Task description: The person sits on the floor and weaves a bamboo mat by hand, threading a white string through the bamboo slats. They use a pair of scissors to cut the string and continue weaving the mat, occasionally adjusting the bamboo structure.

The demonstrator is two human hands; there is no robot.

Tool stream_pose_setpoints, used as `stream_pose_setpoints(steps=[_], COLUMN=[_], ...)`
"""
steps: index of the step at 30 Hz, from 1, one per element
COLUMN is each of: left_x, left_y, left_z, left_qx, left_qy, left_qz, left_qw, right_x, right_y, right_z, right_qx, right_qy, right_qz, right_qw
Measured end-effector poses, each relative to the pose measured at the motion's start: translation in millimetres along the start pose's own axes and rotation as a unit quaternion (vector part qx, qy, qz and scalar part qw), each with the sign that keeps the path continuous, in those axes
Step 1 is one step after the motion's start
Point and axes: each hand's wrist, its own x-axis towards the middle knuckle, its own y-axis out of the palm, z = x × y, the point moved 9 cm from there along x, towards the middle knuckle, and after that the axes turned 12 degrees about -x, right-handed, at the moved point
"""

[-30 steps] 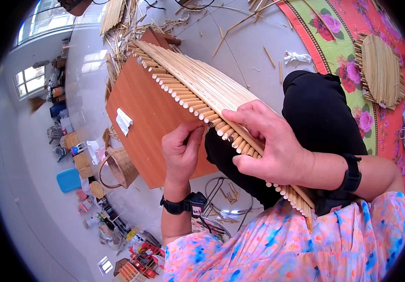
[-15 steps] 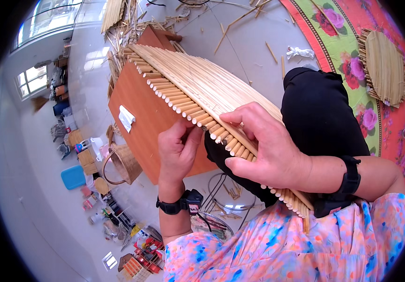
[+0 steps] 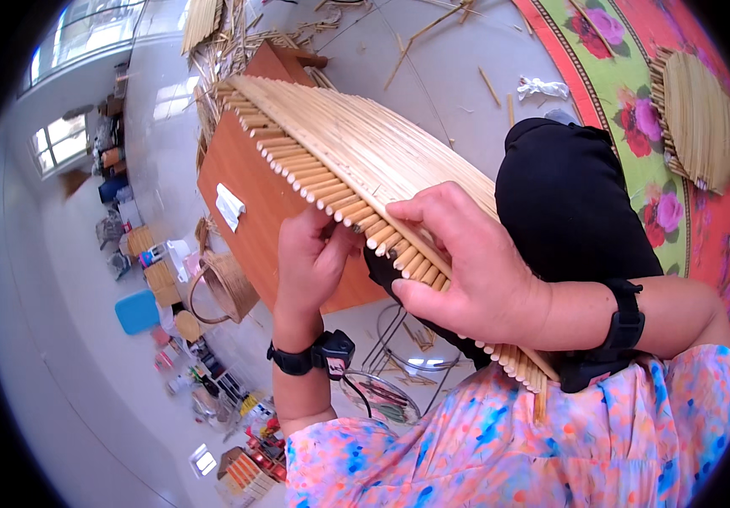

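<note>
A long panel of pale stalks [image 3: 373,135] lies slantwise over the wooden table and my lap, its row of round cut ends facing me. One long stalk [image 3: 322,165] runs across the row near those ends. My right hand [image 3: 475,262] grips the panel's near edge, thumb at the cut ends and fingers on top by the cross stalk. Just left of it, my left hand [image 3: 318,254] is closed, thumb and fingers drawn together right under the stalk ends. Its fingertips are partly hidden by the edge, so anything pinched there does not show.
The reddish-brown table [image 3: 246,229] holds a crumpled white tissue [image 3: 229,207]. A wicker basket [image 3: 228,288] stands beyond its left side. Another stalk panel [image 3: 699,118] rests on the flowered cloth [image 3: 669,212] at right. Loose stalks [image 3: 489,86] litter the floor.
Both hands and the near part of the panel sit slightly further left in view. The right hand keeps its grip, and the left stays closed under the stalk ends.
</note>
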Motion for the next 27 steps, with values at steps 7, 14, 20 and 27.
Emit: stream_pose_setpoints(steps=[7, 14, 20, 27], left_x=[15.5, 38.8, 42.2, 39.8], left_y=[5.1, 20.2, 23.8, 18.9], left_z=[-15.8, -33.9, -40.5, -35.3], left_qx=[0.014, 0.045, 0.07, 0.023], left_qy=[-0.04, 0.168, 0.261, 0.257], left_qz=[0.058, 0.089, 0.086, 0.085], left_qw=[0.997, 0.981, 0.959, 0.962], right_x=[22.0, 66.9, 75.7, 74.6], right_y=[-11.4, -13.0, -5.1, -2.7], right_z=[27.2, 54.6, 60.5, 64.1], right_qx=[-0.181, -0.512, -0.562, -0.598], right_qy=[-0.009, -0.08, -0.094, -0.111], right_qz=[0.121, 0.046, 0.042, 0.039], right_qw=[0.976, 0.854, 0.821, 0.793])
